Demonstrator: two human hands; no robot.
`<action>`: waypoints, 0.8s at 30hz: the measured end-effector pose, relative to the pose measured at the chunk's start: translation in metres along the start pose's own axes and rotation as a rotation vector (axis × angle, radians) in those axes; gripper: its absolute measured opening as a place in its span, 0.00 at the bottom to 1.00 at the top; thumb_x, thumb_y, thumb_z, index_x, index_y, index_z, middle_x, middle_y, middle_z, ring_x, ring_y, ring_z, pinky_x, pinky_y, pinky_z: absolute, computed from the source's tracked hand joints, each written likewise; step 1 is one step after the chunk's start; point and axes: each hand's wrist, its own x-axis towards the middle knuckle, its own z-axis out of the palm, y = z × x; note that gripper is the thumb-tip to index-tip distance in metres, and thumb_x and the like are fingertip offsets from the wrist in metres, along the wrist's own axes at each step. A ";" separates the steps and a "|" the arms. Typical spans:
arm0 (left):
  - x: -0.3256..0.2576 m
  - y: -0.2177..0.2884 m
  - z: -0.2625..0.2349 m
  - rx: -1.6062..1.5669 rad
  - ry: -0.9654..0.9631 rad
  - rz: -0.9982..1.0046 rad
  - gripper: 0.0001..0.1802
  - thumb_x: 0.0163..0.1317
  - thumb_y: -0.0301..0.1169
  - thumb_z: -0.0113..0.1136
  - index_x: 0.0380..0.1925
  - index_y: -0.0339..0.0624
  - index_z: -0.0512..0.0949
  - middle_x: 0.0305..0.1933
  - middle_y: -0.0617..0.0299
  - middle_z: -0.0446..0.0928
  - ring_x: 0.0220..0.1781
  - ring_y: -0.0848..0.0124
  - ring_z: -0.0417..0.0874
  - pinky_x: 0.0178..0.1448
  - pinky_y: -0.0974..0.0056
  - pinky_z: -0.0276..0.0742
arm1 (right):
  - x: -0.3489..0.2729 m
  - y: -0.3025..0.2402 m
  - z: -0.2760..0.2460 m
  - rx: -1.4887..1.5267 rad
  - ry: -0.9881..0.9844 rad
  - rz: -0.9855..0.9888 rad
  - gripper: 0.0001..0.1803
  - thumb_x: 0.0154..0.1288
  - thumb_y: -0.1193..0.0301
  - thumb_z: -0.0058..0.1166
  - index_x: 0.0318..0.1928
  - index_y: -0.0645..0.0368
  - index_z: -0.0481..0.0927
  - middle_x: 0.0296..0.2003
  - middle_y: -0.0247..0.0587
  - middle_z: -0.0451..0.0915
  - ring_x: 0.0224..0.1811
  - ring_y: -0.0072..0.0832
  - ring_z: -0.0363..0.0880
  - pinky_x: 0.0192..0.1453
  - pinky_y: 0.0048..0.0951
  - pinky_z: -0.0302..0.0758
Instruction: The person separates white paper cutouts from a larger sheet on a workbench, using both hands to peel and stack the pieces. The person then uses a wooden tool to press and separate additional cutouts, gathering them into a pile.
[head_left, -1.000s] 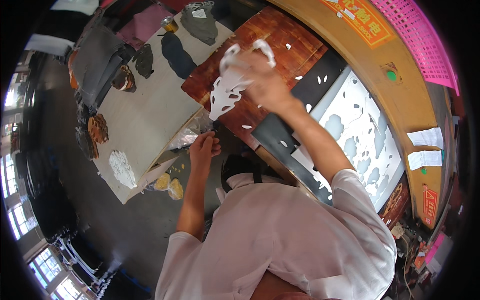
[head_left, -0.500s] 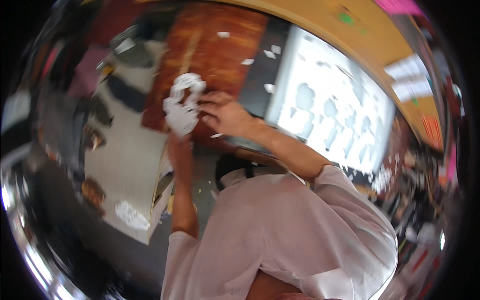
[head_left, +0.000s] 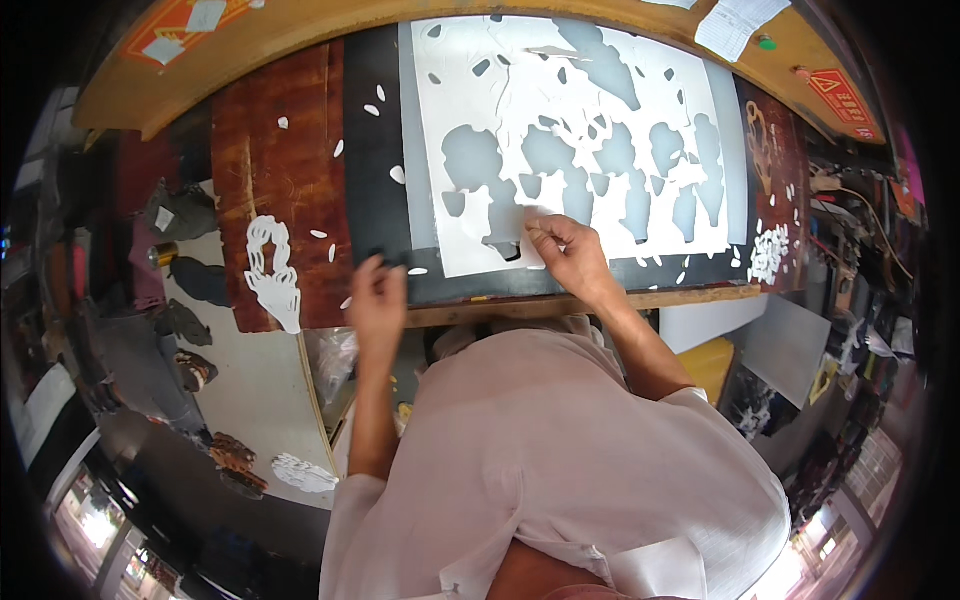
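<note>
The right hand point(head_left: 568, 255) pinches the near edge of the white cut-out sheet point(head_left: 570, 130), which lies on the black mat point(head_left: 375, 160) at the far right; the left hand point(head_left: 378, 300), fingers curled together, rests on the mat's near edge; a white cut-out piece point(head_left: 275, 275) lies left.

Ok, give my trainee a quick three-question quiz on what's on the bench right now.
1. True or false: the right hand touches the white cut-out sheet.
2. Where does the loose white cut-out piece lie: A on the reddish-brown board, B on the yellow box?
3. What does the left hand rest on?

Key: 1 true. 2 A. 3 The edge of the black mat, at the bench's front.
</note>
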 end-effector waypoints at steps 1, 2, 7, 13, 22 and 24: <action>0.009 0.018 0.028 -0.063 -0.038 0.011 0.26 0.69 0.36 0.72 0.62 0.36 0.79 0.49 0.49 0.87 0.47 0.60 0.89 0.55 0.56 0.84 | 0.006 0.004 -0.004 -0.005 -0.014 -0.056 0.13 0.75 0.74 0.60 0.55 0.65 0.86 0.47 0.50 0.88 0.42 0.35 0.86 0.50 0.30 0.82; 0.013 0.034 0.051 0.157 0.048 0.154 0.27 0.69 0.37 0.71 0.62 0.34 0.79 0.46 0.48 0.86 0.44 0.57 0.89 0.53 0.55 0.84 | 0.011 0.008 -0.008 -0.013 -0.023 -0.114 0.13 0.75 0.74 0.60 0.55 0.65 0.86 0.47 0.50 0.88 0.42 0.35 0.86 0.50 0.30 0.82; 0.039 0.090 0.089 0.631 0.268 0.415 0.27 0.70 0.39 0.69 0.62 0.32 0.79 0.52 0.45 0.84 0.48 0.54 0.89 0.53 0.55 0.84 | 0.027 0.030 -0.051 -0.045 0.083 -0.377 0.14 0.71 0.75 0.60 0.55 0.63 0.86 0.55 0.55 0.86 0.49 0.49 0.88 0.54 0.36 0.84; 0.071 0.129 0.149 0.165 0.028 0.269 0.19 0.70 0.37 0.67 0.52 0.31 0.84 0.37 0.54 0.87 0.39 0.64 0.89 0.44 0.61 0.85 | 0.062 0.055 -0.134 0.192 0.212 0.074 0.14 0.78 0.72 0.58 0.57 0.63 0.87 0.43 0.43 0.91 0.44 0.25 0.87 0.53 0.28 0.82; 0.119 0.160 0.157 -0.202 -0.372 -0.406 0.16 0.68 0.43 0.72 0.35 0.43 0.82 0.32 0.69 0.77 0.27 0.78 0.76 0.30 0.69 0.75 | 0.089 0.074 -0.150 0.546 0.125 0.211 0.14 0.80 0.74 0.54 0.58 0.69 0.85 0.49 0.42 0.88 0.49 0.27 0.88 0.59 0.28 0.86; 0.115 0.162 0.158 -0.131 -0.385 -0.263 0.16 0.69 0.43 0.71 0.40 0.41 0.82 0.38 0.67 0.79 0.31 0.77 0.77 0.34 0.69 0.77 | 0.078 0.073 -0.158 0.524 0.138 0.200 0.14 0.80 0.73 0.55 0.58 0.67 0.86 0.49 0.41 0.88 0.49 0.26 0.88 0.57 0.29 0.85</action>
